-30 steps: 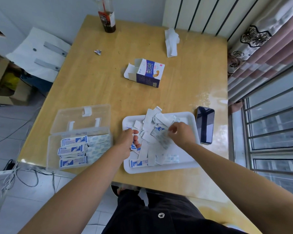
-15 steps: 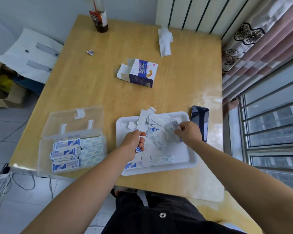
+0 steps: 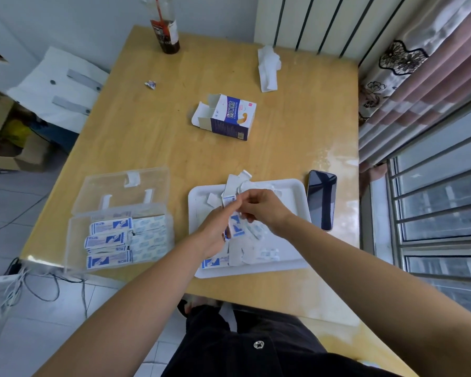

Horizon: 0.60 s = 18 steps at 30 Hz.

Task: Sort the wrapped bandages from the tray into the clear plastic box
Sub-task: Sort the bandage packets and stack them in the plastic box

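A white tray [image 3: 291, 186] lies near the table's front edge with several loose wrapped bandages [image 3: 215, 262] in it. Above the tray my left hand [image 3: 215, 229] grips a small bundle of wrapped bandages [image 3: 235, 227], white with blue print. My right hand [image 3: 264, 208] meets it from the right and pinches a wrapper at the bundle's top. The clear plastic box [image 3: 74, 240] sits left of the tray with its lid [image 3: 125, 189] folded back. Stacked bandages [image 3: 109, 240] lie in rows inside it.
A dark phone [image 3: 321, 200] lies right of the tray. An opened bandage carton [image 3: 229, 118] sits mid-table, crumpled tissue [image 3: 268, 68] and a drink bottle [image 3: 166, 34] at the far edge. A small scrap [image 3: 150, 84] lies left. A window grille and curtain stand on the right.
My two hands have come together over the tray's middle. The right hand moved left from the tray's right side to the bundle in my left hand, which has lifted.
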### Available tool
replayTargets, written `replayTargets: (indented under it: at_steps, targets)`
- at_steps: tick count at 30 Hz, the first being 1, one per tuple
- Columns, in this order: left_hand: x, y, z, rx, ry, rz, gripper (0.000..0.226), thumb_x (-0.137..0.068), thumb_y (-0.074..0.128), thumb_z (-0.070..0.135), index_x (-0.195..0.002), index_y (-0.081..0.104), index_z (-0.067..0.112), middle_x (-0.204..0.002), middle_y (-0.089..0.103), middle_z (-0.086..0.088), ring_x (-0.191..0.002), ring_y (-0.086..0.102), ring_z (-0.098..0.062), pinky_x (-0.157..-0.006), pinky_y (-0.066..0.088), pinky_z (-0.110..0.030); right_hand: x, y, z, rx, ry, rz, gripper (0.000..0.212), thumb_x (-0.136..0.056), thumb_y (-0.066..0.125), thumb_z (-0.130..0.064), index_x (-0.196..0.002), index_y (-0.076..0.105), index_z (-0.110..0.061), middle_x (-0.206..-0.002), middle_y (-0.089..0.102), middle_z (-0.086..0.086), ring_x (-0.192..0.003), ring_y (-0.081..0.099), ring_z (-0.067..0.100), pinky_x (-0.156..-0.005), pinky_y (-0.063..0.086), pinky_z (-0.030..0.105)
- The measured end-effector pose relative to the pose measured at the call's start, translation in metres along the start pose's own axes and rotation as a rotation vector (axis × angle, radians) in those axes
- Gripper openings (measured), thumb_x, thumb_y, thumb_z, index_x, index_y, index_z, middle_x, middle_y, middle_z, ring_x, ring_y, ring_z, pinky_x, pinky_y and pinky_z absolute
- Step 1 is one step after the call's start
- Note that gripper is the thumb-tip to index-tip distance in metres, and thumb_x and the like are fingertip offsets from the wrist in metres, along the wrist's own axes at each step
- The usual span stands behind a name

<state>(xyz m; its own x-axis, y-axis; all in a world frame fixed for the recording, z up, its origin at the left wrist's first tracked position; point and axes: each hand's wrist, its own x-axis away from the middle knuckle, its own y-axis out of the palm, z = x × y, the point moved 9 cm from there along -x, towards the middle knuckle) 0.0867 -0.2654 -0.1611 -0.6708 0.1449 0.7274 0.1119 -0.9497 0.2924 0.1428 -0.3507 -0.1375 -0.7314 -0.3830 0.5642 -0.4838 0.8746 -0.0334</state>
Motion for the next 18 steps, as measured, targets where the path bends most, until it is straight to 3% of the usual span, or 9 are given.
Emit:
replayTargets:
  at_steps: [1, 3, 6, 10, 13, 16, 18]
  targets:
    - [0.004, -0.003, -0.001, 0.028, 0.01, -0.001, 0.032, -0.1, 0.044, 0.037, -0.111, 0.064, 0.014, -0.09, 0.064, -0.005, -0.081, 0.06, -0.016, -0.076, 0.046, -0.03, -0.001, 0.006, -0.001, -0.027, 0.003, -0.003, 0.014, -0.087, 0.055, 0.009, -0.086, 0.066, 0.0, -0.064, 0.06, 0.01, -0.052, 0.054, 0.012, -0.052, 0.045, 0.02]
    - [0.008, -0.016, -0.008, 0.052, 0.005, 0.052, 0.028, -0.103, 0.039, 0.031, -0.107, 0.062, 0.016, -0.091, 0.064, -0.003, -0.087, 0.061, -0.016, -0.082, 0.045, -0.032, -0.003, 0.017, 0.001, -0.051, 0.022, -0.042, 0.015, -0.087, 0.056, 0.01, -0.095, 0.067, 0.006, -0.071, 0.063, 0.013, -0.056, 0.058, 0.015, -0.057, 0.05, 0.019]
    - [0.017, -0.044, -0.021, -0.014, -0.031, 0.199, 0.027, -0.104, 0.037, 0.024, -0.098, 0.062, 0.016, -0.083, 0.065, -0.004, -0.077, 0.06, -0.016, -0.067, 0.043, -0.029, -0.005, 0.035, 0.004, 0.012, 0.016, -0.108, 0.018, -0.087, 0.056, 0.008, -0.099, 0.069, 0.005, -0.08, 0.067, 0.015, -0.059, 0.062, 0.011, -0.057, 0.05, 0.017]
    - [0.028, -0.072, -0.026, 0.009, -0.024, 0.348, 0.026, -0.098, 0.038, 0.014, -0.093, 0.064, 0.014, -0.064, 0.066, -0.004, -0.066, 0.064, -0.019, -0.072, 0.048, -0.032, -0.013, 0.046, 0.013, 0.319, -0.04, -0.072, 0.021, -0.088, 0.055, 0.0, -0.1, 0.07, -0.009, -0.085, 0.064, 0.002, -0.065, 0.057, 0.012, -0.058, 0.046, 0.016]
    - [0.029, -0.084, -0.033, 0.099, -0.048, 0.403, 0.027, -0.096, 0.034, 0.01, -0.093, 0.06, 0.012, -0.046, 0.042, 0.003, -0.041, 0.049, -0.016, -0.077, 0.044, -0.038, -0.013, 0.056, 0.041, 0.666, 0.02, -0.246, 0.022, -0.089, 0.058, -0.009, -0.108, 0.07, -0.009, -0.096, 0.066, 0.003, -0.076, 0.056, 0.01, -0.069, 0.045, 0.019]
    - [0.034, -0.09, -0.039, 0.084, -0.088, 0.467, 0.027, -0.097, 0.032, 0.008, -0.088, 0.057, 0.011, -0.046, 0.029, 0.003, -0.045, 0.027, -0.016, -0.056, 0.032, -0.029, -0.014, 0.038, 0.047, 0.881, 0.017, -0.18, 0.022, -0.088, 0.056, -0.013, -0.106, 0.069, -0.015, -0.105, 0.069, 0.0, -0.094, 0.059, 0.015, -0.079, 0.046, 0.026]
    - [0.039, -0.089, -0.04, 0.074, -0.103, 0.484, 0.027, -0.099, 0.031, 0.007, -0.085, 0.054, 0.011, -0.053, 0.025, 0.0, -0.05, 0.019, -0.015, -0.048, 0.024, -0.027, -0.014, 0.025, 0.039, 0.902, 0.008, -0.076, 0.019, -0.086, 0.057, -0.014, -0.1, 0.069, -0.017, -0.098, 0.069, -0.002, -0.09, 0.06, 0.016, -0.07, 0.045, 0.026]
